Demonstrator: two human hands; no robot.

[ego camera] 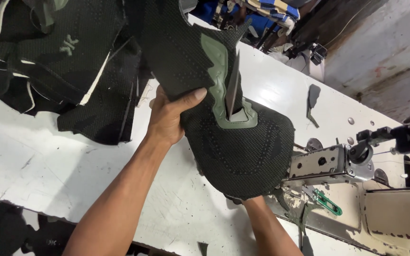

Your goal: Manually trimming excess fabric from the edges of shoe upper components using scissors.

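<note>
A black knitted shoe upper (243, 147) with an olive green trim around its tongue slot is held up over the white table (34, 156). My left hand (169, 116) grips its left edge, thumb on top of the fabric. My right forearm (266, 223) reaches up under the lower edge of the upper; that hand is hidden behind the fabric. The toe end hangs close to the post of a sewing machine (328, 163).
A heap of more black shoe uppers (67, 61) lies at the back left. Green-handled snips (327, 201) rest on the machine bed. A small grey cut piece (313, 97) lies on the table. A worn wall (380, 52) stands at right.
</note>
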